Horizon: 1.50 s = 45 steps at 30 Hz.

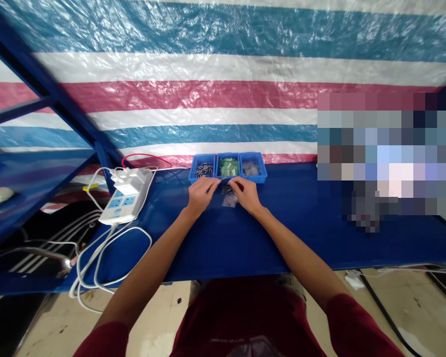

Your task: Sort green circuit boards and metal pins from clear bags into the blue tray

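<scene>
My left hand [201, 194] is closed in a pinch, thumb against forefinger, just in front of the blue bins. Facing it, my right hand [248, 195] pinches too, its fingertips a short way from the left ones. A thin, small piece seems to stretch between the two pinches, too blurred to name. Below the fingertips, small clear plastic bags [229, 200] lie on the blue table, with dark bits showing in them. Behind my hands stand three joined blue bins: the left bin [192, 173] holds metal screw-like pieces, the middle bin [239, 173] green packets, the right bin [263, 173] clear bags.
A white power strip [121, 206] with plugged-in adapters lies on the table at left, its white cables [96, 263] looping over the front edge. A blue metal frame [55, 94] rises at left. Striped plastic sheeting [208, 94] hangs behind. The right side is pixelated.
</scene>
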Tool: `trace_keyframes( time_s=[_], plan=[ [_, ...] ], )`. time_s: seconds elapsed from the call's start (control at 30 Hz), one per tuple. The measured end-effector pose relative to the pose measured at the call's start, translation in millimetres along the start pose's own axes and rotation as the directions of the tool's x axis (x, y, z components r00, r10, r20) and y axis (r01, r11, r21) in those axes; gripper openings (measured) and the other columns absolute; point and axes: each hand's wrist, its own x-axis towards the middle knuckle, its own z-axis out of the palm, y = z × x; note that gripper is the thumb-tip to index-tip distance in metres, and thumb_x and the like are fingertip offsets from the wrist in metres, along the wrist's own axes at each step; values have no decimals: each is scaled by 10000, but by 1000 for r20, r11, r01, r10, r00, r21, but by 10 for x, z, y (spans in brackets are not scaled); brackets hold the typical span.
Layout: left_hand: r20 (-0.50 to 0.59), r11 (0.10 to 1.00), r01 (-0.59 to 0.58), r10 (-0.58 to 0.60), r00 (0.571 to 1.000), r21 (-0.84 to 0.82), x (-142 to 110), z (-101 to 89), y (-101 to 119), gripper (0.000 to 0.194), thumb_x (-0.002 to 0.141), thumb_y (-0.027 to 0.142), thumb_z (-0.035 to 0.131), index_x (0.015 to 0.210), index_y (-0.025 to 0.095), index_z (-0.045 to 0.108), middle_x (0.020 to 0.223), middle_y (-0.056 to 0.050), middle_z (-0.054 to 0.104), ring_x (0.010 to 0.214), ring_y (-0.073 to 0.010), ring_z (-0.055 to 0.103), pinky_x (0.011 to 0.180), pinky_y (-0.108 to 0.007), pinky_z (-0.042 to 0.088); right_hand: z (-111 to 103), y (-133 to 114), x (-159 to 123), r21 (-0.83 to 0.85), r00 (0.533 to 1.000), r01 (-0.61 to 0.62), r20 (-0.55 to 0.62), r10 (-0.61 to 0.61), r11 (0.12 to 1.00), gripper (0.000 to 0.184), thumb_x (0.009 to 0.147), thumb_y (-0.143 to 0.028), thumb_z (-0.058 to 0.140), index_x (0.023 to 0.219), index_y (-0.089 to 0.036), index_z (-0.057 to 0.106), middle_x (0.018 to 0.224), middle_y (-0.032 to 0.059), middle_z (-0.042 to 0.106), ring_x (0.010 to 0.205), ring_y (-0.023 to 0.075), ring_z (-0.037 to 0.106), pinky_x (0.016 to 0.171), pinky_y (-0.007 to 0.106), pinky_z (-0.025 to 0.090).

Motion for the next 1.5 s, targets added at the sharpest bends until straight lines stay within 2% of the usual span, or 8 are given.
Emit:
trace_keyframes(
  time_s=[0.1, 0.27, 0.4, 0.5, 0.7, 0.9, 1.3, 1.5],
  plan=[
    [-134, 982, 69, -45, 990, 174, 59, -44, -152, 242, 967, 333, 527, 867, 210, 710, 798, -59, 731, 740, -201, 637, 753, -375, 462, -5, 18, -3, -50, 1000, 8, -21, -9, 999, 318, 945, -391, 453, 873, -183, 682, 763, 33, 685, 668, 163, 592, 692, 272, 446],
    [21, 928, 65, -78, 997, 367, 68, 2, -350, 285, 932, 435, 552, 915, 201, 714, 947, -120, 713, 935, -300, 590, 813, -427, 388, -21, 36, 9, -312, 997, -42, 51, 61, 949, 234, 946, -306, 494, 890, -184, 686, 818, 41, 687, 743, 173, 619, 701, 271, 431],
    [69, 933, 66, -96, 993, 354, 17, 34, -313, 279, 947, 409, 522, 963, 195, 701, 988, -122, 699, 957, -291, 573, 805, -403, 374, -27, -8, -1, -588, 967, -53, 172, 189, 807, 266, 874, -424, 635, 985, -189, 693, 998, 85, 679, 854, 218, 641, 723, 299, 453],
    [134, 944, 45, -94, 987, 325, 4, 25, -261, 249, 960, 354, 499, 946, 203, 697, 976, -104, 697, 947, -274, 573, 780, -391, 374, -16, -35, -16, -676, 940, -8, 247, 237, 736, 303, 857, -433, 659, 1036, -189, 686, 1066, 105, 666, 913, 236, 645, 737, 308, 471],
    [245, 983, -5, -40, 969, 182, 16, 31, -168, 259, 975, 287, 457, 947, 192, 696, 984, -101, 690, 947, -253, 582, 802, -393, 398, 16, -42, -12, -687, 922, 12, 289, 258, 727, 167, 914, -313, 592, 990, -193, 681, 1024, 97, 681, 966, 235, 642, 734, 302, 474],
    [321, 998, -35, 17, 947, 51, 13, 47, -92, 261, 976, 274, 451, 927, 194, 694, 1018, -95, 688, 928, -230, 598, 857, -387, 420, 40, -41, 3, -717, 915, -19, 269, 302, 697, 171, 938, -249, 525, 990, -180, 672, 1036, 115, 686, 969, 246, 650, 737, 312, 477],
    [338, 996, -75, 55, 940, 46, -17, 68, -110, 270, 984, 257, 436, 950, 176, 691, 999, -91, 706, 952, -215, 643, 868, -363, 468, 76, -44, -2, -773, 902, -55, 232, 363, 632, 245, 988, -246, 424, 1117, -133, 599, 1144, 147, 639, 943, 229, 661, 737, 291, 482],
    [316, 999, -46, 37, 948, 20, -23, 64, -108, 270, 990, 269, 437, 988, 177, 691, 999, -90, 717, 962, -212, 653, 888, -365, 479, 49, -45, 9, -712, 934, -117, 158, 321, 692, 242, 1017, -262, 370, 1102, -153, 569, 1137, 129, 635, 918, 212, 644, 708, 280, 446]
  ],
)
